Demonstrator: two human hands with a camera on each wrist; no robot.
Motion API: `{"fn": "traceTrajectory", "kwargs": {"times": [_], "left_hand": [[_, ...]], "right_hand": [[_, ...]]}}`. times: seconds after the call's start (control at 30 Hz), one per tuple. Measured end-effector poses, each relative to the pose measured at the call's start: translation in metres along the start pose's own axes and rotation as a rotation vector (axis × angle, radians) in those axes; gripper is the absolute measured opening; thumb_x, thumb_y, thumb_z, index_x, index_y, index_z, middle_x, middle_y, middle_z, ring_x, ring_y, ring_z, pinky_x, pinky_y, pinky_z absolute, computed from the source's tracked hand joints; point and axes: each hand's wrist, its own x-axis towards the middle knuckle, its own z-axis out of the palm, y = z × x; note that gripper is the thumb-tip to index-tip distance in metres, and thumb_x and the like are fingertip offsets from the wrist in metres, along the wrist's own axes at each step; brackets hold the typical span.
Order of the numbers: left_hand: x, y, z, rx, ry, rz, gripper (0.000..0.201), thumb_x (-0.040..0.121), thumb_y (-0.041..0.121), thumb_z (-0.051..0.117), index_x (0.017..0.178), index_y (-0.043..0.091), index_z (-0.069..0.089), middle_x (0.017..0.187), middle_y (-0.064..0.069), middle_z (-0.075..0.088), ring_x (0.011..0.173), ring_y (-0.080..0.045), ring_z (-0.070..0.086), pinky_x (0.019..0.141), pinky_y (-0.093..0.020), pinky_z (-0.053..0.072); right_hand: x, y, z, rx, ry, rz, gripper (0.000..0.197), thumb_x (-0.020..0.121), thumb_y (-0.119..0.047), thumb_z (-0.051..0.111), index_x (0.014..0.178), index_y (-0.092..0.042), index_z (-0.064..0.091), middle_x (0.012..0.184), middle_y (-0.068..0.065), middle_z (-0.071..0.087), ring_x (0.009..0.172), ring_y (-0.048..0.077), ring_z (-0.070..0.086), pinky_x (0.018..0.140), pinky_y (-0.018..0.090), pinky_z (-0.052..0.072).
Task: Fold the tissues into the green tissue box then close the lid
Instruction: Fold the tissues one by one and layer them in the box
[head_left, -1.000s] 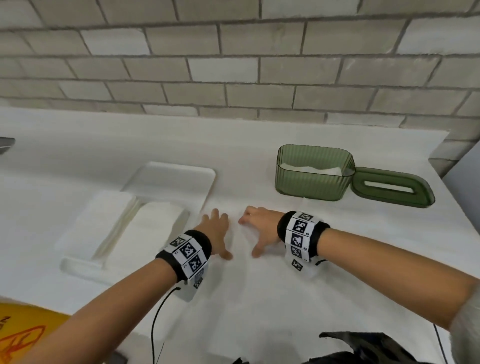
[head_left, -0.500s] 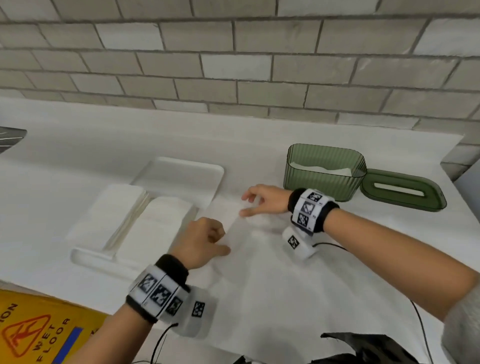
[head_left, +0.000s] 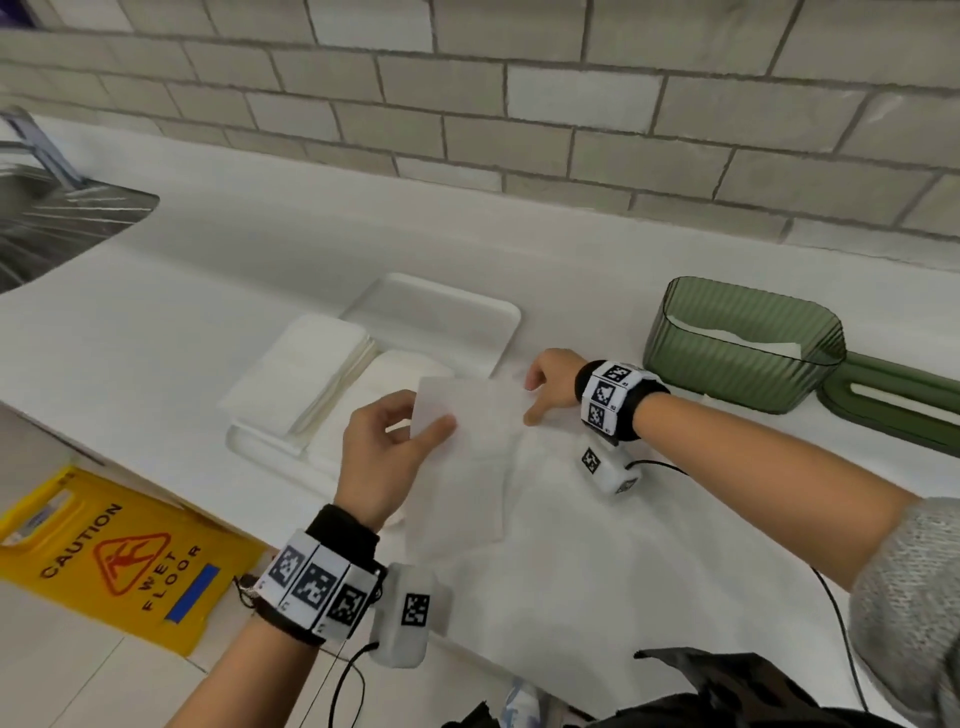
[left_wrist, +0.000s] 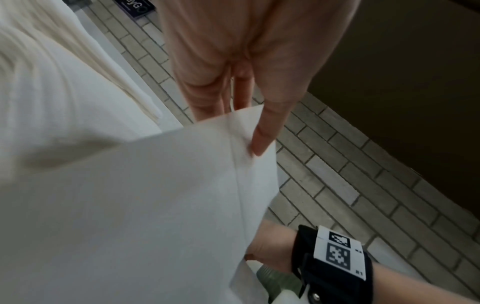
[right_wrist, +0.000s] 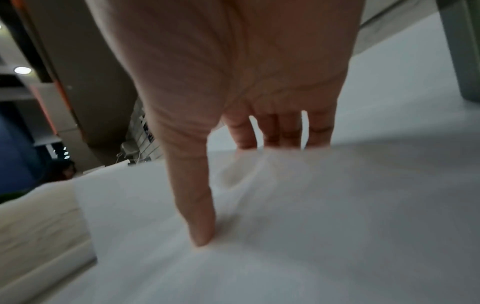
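Note:
A white tissue sheet (head_left: 467, 431) is lifted off the counter between both hands. My left hand (head_left: 426, 421) pinches its near left corner, and the thumb (left_wrist: 262, 142) lies on the tissue (left_wrist: 155, 205). My right hand (head_left: 532, 400) holds the far right edge; its thumb (right_wrist: 197, 205) presses on top of the tissue (right_wrist: 285, 226) and its fingers go behind the edge. The green tissue box (head_left: 743, 343) stands open at the right with white tissue inside. Its green lid (head_left: 893, 400) lies flat beside it on the right.
A white tray (head_left: 260, 441) at the left holds stacked tissues (head_left: 306, 369), with a second white tray (head_left: 436, 317) behind it. A metal sink (head_left: 52, 218) is at the far left. A yellow wet-floor sign (head_left: 119, 551) lies on the floor below. A brick wall backs the counter.
Both hands lay flat on the tissue a second ago. Now they pinch it and have raised it, and the left hand has drawn back toward me.

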Motion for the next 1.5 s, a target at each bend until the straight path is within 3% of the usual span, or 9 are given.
{"fn": "traceTrajectory", "kwargs": {"times": [0.17, 0.4, 0.53, 0.63, 0.83, 0.97, 1.17, 1.33, 1.5], "left_hand": [[-0.004, 0.004, -0.005, -0.131, 0.142, 0.065, 0.056, 0.077, -0.005, 0.074, 0.115, 0.025, 0.046, 0.092, -0.009, 0.074, 0.075, -0.029, 0.073, 0.063, -0.040, 0.059], [0.002, 0.000, -0.014, -0.027, 0.145, 0.164, 0.027, 0.080, -0.002, 0.072, 0.099, 0.016, 0.070, 0.109, -0.001, 0.069, 0.081, -0.026, 0.071, 0.065, -0.026, 0.056], [0.004, 0.007, -0.007, -0.058, 0.156, 0.161, 0.035, 0.078, -0.003, 0.074, 0.107, 0.017, 0.071, 0.115, 0.002, 0.069, 0.077, -0.021, 0.074, 0.066, -0.031, 0.059], [0.005, 0.018, 0.005, -0.124, 0.156, 0.190, 0.042, 0.073, -0.009, 0.076, 0.110, 0.010, 0.068, 0.110, 0.008, 0.067, 0.074, -0.013, 0.074, 0.065, -0.027, 0.059], [0.002, 0.042, 0.037, -0.380, 0.071, 0.235, 0.036, 0.073, -0.017, 0.071, 0.106, -0.003, 0.064, 0.080, 0.004, 0.075, 0.066, -0.011, 0.072, 0.060, -0.023, 0.057], [0.002, 0.058, 0.056, -0.466, 0.052, 0.192, 0.012, 0.092, 0.008, 0.060, 0.098, 0.013, 0.069, 0.084, 0.007, 0.075, 0.071, -0.014, 0.071, 0.065, -0.035, 0.055], [0.004, 0.077, 0.067, -0.629, -0.013, 0.122, 0.056, 0.085, 0.048, 0.047, 0.107, -0.002, 0.063, 0.102, -0.003, 0.074, 0.091, -0.034, 0.072, 0.071, -0.044, 0.059], [0.007, 0.076, 0.071, -0.570, -0.009, 0.180, 0.024, 0.085, 0.013, 0.066, 0.104, -0.001, 0.067, 0.099, -0.009, 0.072, 0.087, -0.025, 0.071, 0.061, -0.033, 0.057], [0.008, 0.073, 0.075, -0.530, -0.033, 0.223, 0.027, 0.083, -0.008, 0.065, 0.110, -0.006, 0.064, 0.092, -0.002, 0.075, 0.083, -0.025, 0.073, 0.065, -0.035, 0.059]], "right_hand": [[-0.004, 0.008, 0.005, 0.212, 0.169, -0.055, 0.046, 0.062, -0.012, 0.087, 0.085, -0.017, 0.047, 0.081, -0.002, 0.052, 0.077, 0.020, 0.049, 0.053, 0.022, 0.034], [-0.041, 0.026, -0.019, 0.664, 0.221, -0.220, 0.052, 0.067, 0.000, 0.081, 0.104, -0.028, 0.056, 0.093, 0.008, 0.072, 0.089, 0.032, 0.067, 0.089, 0.044, 0.053], [-0.084, 0.031, -0.047, 0.817, 0.293, -0.283, 0.022, 0.079, -0.001, 0.075, 0.097, -0.012, 0.070, 0.092, 0.007, 0.074, 0.082, 0.017, 0.070, 0.080, 0.034, 0.054], [-0.129, 0.019, -0.068, 0.935, 0.302, -0.401, 0.022, 0.080, 0.003, 0.070, 0.102, 0.000, 0.068, 0.088, 0.000, 0.076, 0.077, 0.010, 0.071, 0.068, 0.020, 0.054], [-0.169, 0.002, -0.067, 1.213, 0.392, -0.563, 0.037, 0.073, -0.003, 0.070, 0.110, -0.006, 0.064, 0.099, 0.010, 0.074, 0.084, 0.019, 0.072, 0.075, 0.028, 0.057], [-0.156, 0.000, -0.048, 1.294, 0.488, -0.451, 0.047, 0.071, -0.005, 0.078, 0.116, -0.002, 0.062, 0.103, 0.017, 0.073, 0.088, 0.025, 0.070, 0.083, 0.036, 0.057], [-0.152, 0.000, -0.044, 1.300, 0.486, -0.383, 0.041, 0.079, -0.001, 0.071, 0.118, -0.004, 0.061, 0.101, 0.018, 0.073, 0.084, 0.027, 0.071, 0.079, 0.039, 0.058], [-0.154, 0.004, -0.046, 1.253, 0.514, -0.346, 0.040, 0.079, -0.001, 0.072, 0.115, -0.013, 0.061, 0.094, 0.017, 0.074, 0.077, 0.022, 0.072, 0.074, 0.035, 0.059], [-0.154, 0.008, -0.047, 1.248, 0.533, -0.335, 0.040, 0.080, -0.001, 0.072, 0.117, -0.012, 0.060, 0.094, 0.020, 0.073, 0.080, 0.027, 0.071, 0.077, 0.042, 0.058]]}}
